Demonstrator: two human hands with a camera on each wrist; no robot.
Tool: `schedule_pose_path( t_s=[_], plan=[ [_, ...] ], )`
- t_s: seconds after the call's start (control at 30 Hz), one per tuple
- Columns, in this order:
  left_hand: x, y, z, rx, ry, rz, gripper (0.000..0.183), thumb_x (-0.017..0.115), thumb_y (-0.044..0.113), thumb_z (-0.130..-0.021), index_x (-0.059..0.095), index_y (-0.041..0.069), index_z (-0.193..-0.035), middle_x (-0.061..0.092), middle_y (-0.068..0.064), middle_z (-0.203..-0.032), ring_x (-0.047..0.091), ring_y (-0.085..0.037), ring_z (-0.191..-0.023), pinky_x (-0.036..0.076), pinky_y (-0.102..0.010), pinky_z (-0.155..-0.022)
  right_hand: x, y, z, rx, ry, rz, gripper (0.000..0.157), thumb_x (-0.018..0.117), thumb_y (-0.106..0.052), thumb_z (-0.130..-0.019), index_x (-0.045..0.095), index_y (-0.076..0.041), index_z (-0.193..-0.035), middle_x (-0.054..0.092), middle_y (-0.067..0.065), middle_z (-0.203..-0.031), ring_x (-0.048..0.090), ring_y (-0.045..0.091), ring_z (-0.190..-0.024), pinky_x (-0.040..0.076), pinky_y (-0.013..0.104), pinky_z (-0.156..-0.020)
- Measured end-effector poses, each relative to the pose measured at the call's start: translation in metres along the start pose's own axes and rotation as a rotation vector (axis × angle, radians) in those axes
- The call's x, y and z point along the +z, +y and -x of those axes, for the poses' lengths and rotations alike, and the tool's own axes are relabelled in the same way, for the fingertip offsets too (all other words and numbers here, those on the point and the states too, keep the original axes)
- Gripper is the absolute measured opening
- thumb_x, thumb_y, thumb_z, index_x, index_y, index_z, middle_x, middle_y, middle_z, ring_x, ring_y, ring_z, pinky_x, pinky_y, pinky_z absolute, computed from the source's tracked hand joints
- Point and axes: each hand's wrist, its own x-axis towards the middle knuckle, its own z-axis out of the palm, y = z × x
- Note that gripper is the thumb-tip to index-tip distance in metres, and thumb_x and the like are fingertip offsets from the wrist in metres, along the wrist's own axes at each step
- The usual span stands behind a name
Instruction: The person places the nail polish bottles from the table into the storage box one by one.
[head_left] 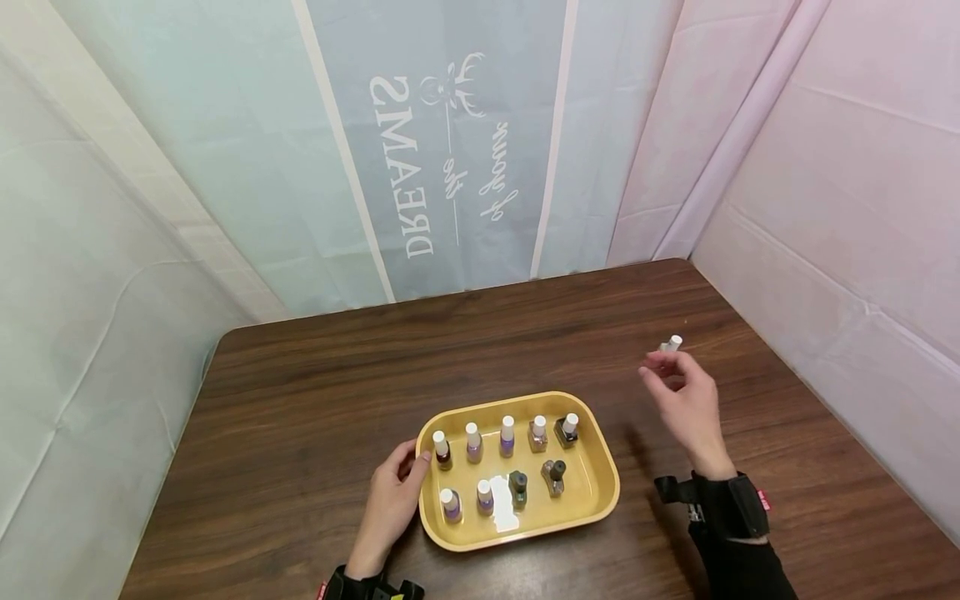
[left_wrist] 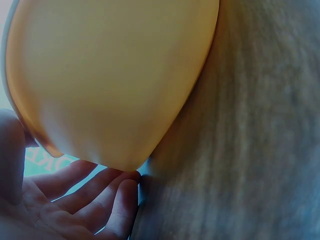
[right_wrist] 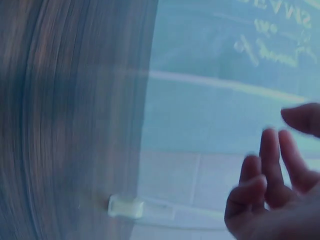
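Note:
On the table stands a yellow tray (head_left: 525, 537), and my left hand (head_left: 395, 496) grips its left end, thumb over the rim and fingers against the outer wall. The left wrist view shows those fingertips at the underside of the tray wall (left_wrist: 120, 90). Two rows of nail polish bottles stand inside, most with white caps, such as a purple one (head_left: 507, 442); a green bottle (head_left: 518, 487) has a dark cap. My right hand (head_left: 686, 404) is raised over the right side, fingers loosely bent around nothing. Just beyond it is a white-capped bottle (head_left: 675, 342), apart from the fingers in the right wrist view.
The dark wooden table (head_left: 300, 417) has its back edge against a hanging curtain (head_left: 465, 167) with printed lettering. Pale fabric walls (head_left: 847, 208) close in the right and left sides.

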Motion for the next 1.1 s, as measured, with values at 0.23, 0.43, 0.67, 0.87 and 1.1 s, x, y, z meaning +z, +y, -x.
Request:
schedule_pose_path(
  t_s=[0.23, 0.43, 0.67, 0.87, 1.1],
  plan=[
    [0.000, 0.000, -0.001, -0.001, 0.002, 0.005, 0.034, 0.056, 0.025, -0.098, 0.060, 0.006, -0.126, 0.068, -0.015, -0.112, 0.065, -0.018, -0.095, 0.054, -0.019, -0.073, -0.008, 0.018, -0.022, 0.204, 0.161, -0.146, 0.023, 0.066, -0.004, -0.088, 0.064, 0.001, -0.110, 0.058, -0.018, -0.090, 0.050, 0.002, -0.084, 0.040, 0.013, -0.069],
    [0.000, -0.001, -0.001, 0.002, -0.005, 0.004, 0.036, 0.055, 0.028, -0.098, 0.059, 0.005, -0.127, 0.067, -0.016, -0.114, 0.066, -0.019, -0.097, 0.054, -0.019, -0.073, -0.013, 0.036, -0.040, 0.412, 0.207, -0.412, 0.022, 0.063, 0.004, -0.088, 0.063, -0.006, -0.108, 0.062, -0.008, -0.092, 0.051, 0.006, -0.083, 0.043, 0.011, -0.065],
    [0.000, -0.001, -0.001, 0.001, 0.000, 0.016, 0.037, 0.056, 0.027, -0.098, 0.059, 0.004, -0.127, 0.066, -0.017, -0.116, 0.066, -0.020, -0.100, 0.055, -0.021, -0.075, -0.008, 0.056, -0.054, 0.493, 0.232, -0.483, 0.030, 0.060, 0.011, -0.084, 0.062, -0.006, -0.108, 0.063, -0.011, -0.087, 0.056, 0.002, -0.081, 0.045, 0.009, -0.065],
    [0.000, -0.001, 0.000, 0.017, 0.000, 0.025, 0.037, 0.056, 0.026, -0.098, 0.059, 0.003, -0.126, 0.067, -0.017, -0.115, 0.067, -0.020, -0.100, 0.055, -0.022, -0.075, -0.005, 0.066, -0.061, 0.562, 0.185, -0.452, 0.032, 0.059, 0.008, -0.084, 0.061, -0.013, -0.109, 0.059, -0.014, -0.091, 0.054, 0.000, -0.087, 0.042, 0.011, -0.070],
    [0.000, -0.001, 0.000, 0.028, -0.005, 0.030, 0.038, 0.056, 0.027, -0.098, 0.059, 0.003, -0.127, 0.067, -0.017, -0.114, 0.066, -0.020, -0.099, 0.055, -0.021, -0.075, -0.002, 0.069, -0.066, 0.592, 0.120, -0.404, 0.039, 0.060, 0.005, -0.086, 0.056, -0.007, -0.122, 0.057, -0.014, -0.094, 0.050, -0.001, -0.088, 0.042, 0.011, -0.072]
  ],
)
